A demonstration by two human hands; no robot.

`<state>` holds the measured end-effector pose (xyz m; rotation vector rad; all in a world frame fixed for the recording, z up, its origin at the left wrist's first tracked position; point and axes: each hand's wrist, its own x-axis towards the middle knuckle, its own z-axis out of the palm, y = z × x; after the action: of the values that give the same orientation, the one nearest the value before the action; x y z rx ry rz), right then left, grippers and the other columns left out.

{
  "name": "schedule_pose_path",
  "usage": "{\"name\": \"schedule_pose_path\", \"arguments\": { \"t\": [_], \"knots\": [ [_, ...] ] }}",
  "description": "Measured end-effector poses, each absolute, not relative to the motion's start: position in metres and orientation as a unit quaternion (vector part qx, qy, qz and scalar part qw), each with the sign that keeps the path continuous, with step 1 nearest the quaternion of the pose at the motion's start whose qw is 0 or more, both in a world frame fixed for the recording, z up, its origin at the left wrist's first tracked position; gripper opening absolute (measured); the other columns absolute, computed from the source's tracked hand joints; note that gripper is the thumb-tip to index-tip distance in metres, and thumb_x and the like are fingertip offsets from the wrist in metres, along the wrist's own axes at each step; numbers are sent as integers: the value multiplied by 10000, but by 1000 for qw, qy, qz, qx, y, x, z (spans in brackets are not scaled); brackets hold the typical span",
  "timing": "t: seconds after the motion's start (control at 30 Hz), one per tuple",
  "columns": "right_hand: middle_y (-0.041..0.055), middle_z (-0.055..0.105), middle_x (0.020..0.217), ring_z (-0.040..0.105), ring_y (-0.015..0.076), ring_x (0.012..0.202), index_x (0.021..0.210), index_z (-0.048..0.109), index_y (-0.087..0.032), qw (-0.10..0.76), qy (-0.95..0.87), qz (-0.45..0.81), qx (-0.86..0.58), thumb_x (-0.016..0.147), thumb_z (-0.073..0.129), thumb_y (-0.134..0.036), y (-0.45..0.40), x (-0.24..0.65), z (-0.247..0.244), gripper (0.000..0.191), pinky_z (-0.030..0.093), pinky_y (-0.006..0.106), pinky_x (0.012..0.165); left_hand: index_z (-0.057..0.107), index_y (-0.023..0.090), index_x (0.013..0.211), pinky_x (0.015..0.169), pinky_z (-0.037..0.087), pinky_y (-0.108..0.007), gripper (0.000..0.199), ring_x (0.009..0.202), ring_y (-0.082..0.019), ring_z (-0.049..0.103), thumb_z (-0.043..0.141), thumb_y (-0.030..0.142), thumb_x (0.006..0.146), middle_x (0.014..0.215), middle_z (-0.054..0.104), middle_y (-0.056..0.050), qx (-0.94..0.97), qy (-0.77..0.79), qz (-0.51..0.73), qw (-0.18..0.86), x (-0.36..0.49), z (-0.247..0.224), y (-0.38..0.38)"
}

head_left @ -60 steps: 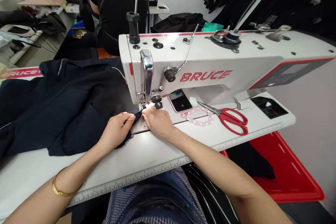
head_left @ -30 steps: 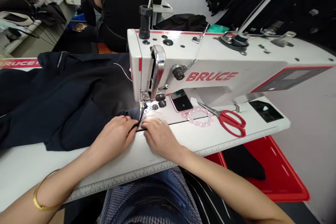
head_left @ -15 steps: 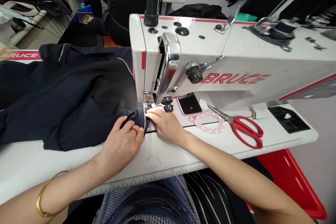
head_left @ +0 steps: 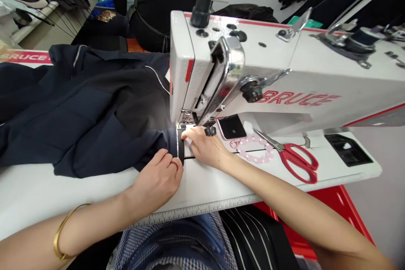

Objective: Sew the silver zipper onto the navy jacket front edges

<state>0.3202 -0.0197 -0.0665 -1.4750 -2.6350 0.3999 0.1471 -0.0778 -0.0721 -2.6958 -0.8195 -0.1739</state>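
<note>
A dark navy garment (head_left: 91, 114) lies across the left of the sewing machine bed. Its near end, edged by a light-toothed zipper (head_left: 177, 142), runs up to the machine's needle area. My left hand (head_left: 161, 177) is closed on the cloth at the zipper's lower end, fingers curled. Just right of the zipper, my right hand (head_left: 205, 145) pinches or presses the cloth edge close below the needle area; its fingertips partly hide the fabric. The white BRUCE sewing machine (head_left: 218, 67) stands above, its needle and presser foot mostly covered.
Right of my hand lie a phone (head_left: 232, 127), a pink bead bracelet (head_left: 255, 150) and red-handled scissors (head_left: 292, 156). A ruler strip (head_left: 202, 209) follows the table's front edge, with a red bin (head_left: 335, 215) beneath. A person in black (head_left: 161, 4) sits behind the machine.
My left hand has shifted slightly down and right, and the zipper lies straighter. The whole view has moved a little, so the machine appears further right.
</note>
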Motion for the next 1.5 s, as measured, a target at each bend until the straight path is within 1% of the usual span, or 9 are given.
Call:
{"name": "schedule_pose_path", "arguments": {
  "t": [0.17, 0.33, 0.47, 0.57, 0.8, 0.93, 1.17, 1.33, 1.5],
  "knots": [
    [44, 603, 956, 545, 184, 849, 931, 601, -216, 29, -872, 124, -473, 798, 400, -99, -22, 318, -65, 268, 342, 261, 610, 580, 29, 905, 761, 384, -378, 248, 630, -187, 498, 385, 8, 753, 667, 557, -68, -941, -294, -66, 155, 148, -73, -78],
    [56, 595, 1005, 556, 187, 844, 1049, 566, -226, 40, -865, 97, -490, 811, 396, -127, -22, 316, -63, 309, 330, 257, 577, 577, 40, 912, 743, 384, -371, 254, 629, -184, 494, 371, 8, 766, 660, 561, -68, -942, -294, -60, 153, 147, -73, -79],
    [45, 623, 885, 562, 174, 756, 870, 611, -199, 19, -876, 93, -473, 807, 415, -149, -17, 317, -58, 211, 342, 271, 615, 572, 35, 906, 719, 374, -369, 241, 615, -185, 491, 371, 6, 777, 655, 553, -69, -942, -296, -66, 145, 147, -74, -79],
    [53, 637, 845, 568, 183, 766, 965, 591, -181, 29, -880, 78, -467, 834, 398, -155, -11, 313, -56, 234, 353, 283, 654, 570, 35, 918, 728, 368, -377, 256, 624, -192, 495, 356, 0, 780, 660, 557, -76, -943, -295, -66, 139, 148, -74, -79],
    [150, 628, 840, 574, 233, 782, 836, 611, -96, -87, -924, 0, -372, 806, 346, -9, -12, 296, -53, 281, 374, 325, 660, 592, 44, 826, 688, 360, -350, 207, 602, -184, 489, 407, 5, 743, 639, 540, -64, -941, -299, -78, 138, 147, -73, -78],
    [157, 626, 838, 567, 248, 792, 809, 607, -108, -74, -930, -2, -360, 815, 344, -23, -10, 293, -55, 276, 383, 352, 683, 580, 49, 828, 677, 351, -354, 196, 603, -186, 486, 404, 0, 756, 639, 538, -65, -943, -297, -77, 126, 147, -72, -77],
    [91, 607, 821, 544, 191, 721, 817, 567, -150, -24, -907, 43, -418, 809, 390, -116, -14, 316, -54, 180, 349, 280, 574, 581, 49, 881, 695, 357, -366, 235, 613, -194, 493, 380, 6, 766, 654, 559, -77, -943, -296, -83, 129, 145, -74, -77],
    [-24, 492, 600, 456, 101, 563, 668, 487, -182, 159, -812, 265, -496, 740, 419, -153, -37, 335, -55, 104, 346, 232, 564, 593, 69, 825, 713, 371, -364, 213, 600, -188, 495, 407, 18, 732, 636, 557, -61, -940, -297, -96, 134, 146, -75, -77],
    [-27, 538, 634, 535, 101, 612, 684, 484, -191, 298, -559, 595, -495, 744, 446, -248, -43, 321, -71, 91, 427, 243, 612, 593, 58, 839, 689, 376, -350, 220, 591, -184, 495, 404, 16, 733, 623, 551, -58, -939, -300, -98, 138, 147, -73, -77]
  ]
}}
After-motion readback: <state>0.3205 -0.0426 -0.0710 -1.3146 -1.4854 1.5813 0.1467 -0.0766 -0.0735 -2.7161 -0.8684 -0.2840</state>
